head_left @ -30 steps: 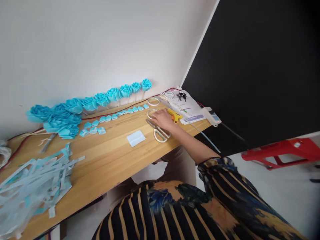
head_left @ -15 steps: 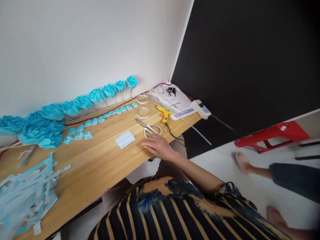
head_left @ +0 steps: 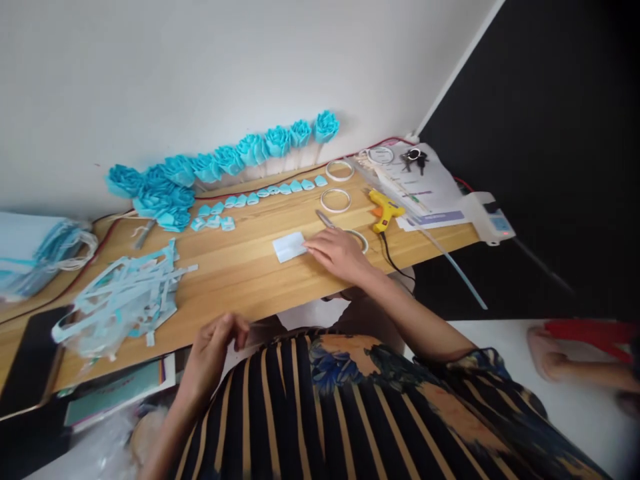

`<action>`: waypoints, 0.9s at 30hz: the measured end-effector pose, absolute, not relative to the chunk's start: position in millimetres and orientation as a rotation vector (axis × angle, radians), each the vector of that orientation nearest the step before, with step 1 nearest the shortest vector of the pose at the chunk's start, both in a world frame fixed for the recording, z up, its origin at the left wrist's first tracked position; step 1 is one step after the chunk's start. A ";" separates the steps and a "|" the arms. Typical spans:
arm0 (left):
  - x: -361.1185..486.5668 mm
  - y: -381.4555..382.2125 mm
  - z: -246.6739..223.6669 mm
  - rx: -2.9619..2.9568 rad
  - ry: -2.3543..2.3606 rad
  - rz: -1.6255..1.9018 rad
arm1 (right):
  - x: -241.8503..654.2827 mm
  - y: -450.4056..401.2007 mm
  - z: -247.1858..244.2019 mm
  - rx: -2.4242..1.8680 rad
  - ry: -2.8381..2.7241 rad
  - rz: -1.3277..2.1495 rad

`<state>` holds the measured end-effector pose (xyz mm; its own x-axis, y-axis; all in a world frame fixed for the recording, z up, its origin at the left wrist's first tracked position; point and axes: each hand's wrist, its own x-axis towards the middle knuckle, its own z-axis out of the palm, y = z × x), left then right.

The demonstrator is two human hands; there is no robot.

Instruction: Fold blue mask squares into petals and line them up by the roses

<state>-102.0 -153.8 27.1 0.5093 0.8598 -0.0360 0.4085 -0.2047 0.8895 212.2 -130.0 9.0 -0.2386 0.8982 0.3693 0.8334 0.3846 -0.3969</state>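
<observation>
My right hand point(head_left: 340, 255) reaches over the table with fingers stretched out, fingertips at the right edge of a small pale blue folded piece point(head_left: 288, 248), paper or cloth. It looks flat on the wood. Under that hand lies a pair of scissors point(head_left: 361, 239) with white handles, partly covered. My left hand point(head_left: 217, 341) hovers by the table's front edge, fingers loosely bent and apart, nothing visible in it. Small folded blue pieces point(head_left: 262, 193) form a row behind. Two rings of tape or wire point(head_left: 336, 200) and a yellow glue gun point(head_left: 386, 210) lie to the right.
Blue fabric-like roses on sticks point(head_left: 253, 149) lean along the wall. Cut strips point(head_left: 131, 287) pile up at left, near a stack of pale blue sheets point(head_left: 35, 250) and a dark phone-like slab point(head_left: 33, 360). Papers point(head_left: 435, 180) with keys lie at right. Another person's foot point(head_left: 543, 350) shows on the floor.
The view has swung left, showing more of the table's left side. My left hand has come into view. My right hand has moved left from beside the pale blue piece to its edge.
</observation>
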 end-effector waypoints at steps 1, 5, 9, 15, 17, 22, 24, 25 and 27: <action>-98.3 -149.8 31.8 1.783 1.068 0.645 | 211.4 -118.9 11.5 -1.483 -2.136 0.167; -65.4 -116.7 51.8 1.864 0.995 0.736 | 206.8 -79.2 16.8 -1.608 -2.254 0.163; -32.3 -68.1 50.0 2.011 0.926 0.656 | 203.2 -64.1 17.8 -1.697 -2.251 0.208; 1.0 -11.5 24.4 2.192 0.920 0.487 | 200.6 -76.6 16.4 -1.637 -2.133 0.330; 9.6 -1.5 15.9 2.221 0.884 0.457 | 199.0 -80.6 11.8 -1.584 -2.167 0.389; 18.3 5.9 -7.3 2.221 0.877 0.477 | 197.3 -83.9 -8.2 -1.480 -2.241 0.419; 17.1 4.2 -14.5 2.174 0.921 0.546 | 197.3 -84.4 -15.4 -1.470 -2.226 0.395; 16.2 3.1 -17.1 2.148 0.933 0.575 | 197.0 -84.7 -18.0 -1.472 -2.213 0.381; 14.2 1.6 -20.0 2.088 0.933 0.604 | 195.9 -85.5 -20.8 -1.491 -2.200 0.352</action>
<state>14.2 1.6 -20.0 0.6216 0.7756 0.1098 0.4179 -0.4469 0.7909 195.9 -85.5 -20.8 -0.3092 0.9236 0.2265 0.8067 0.3808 -0.4518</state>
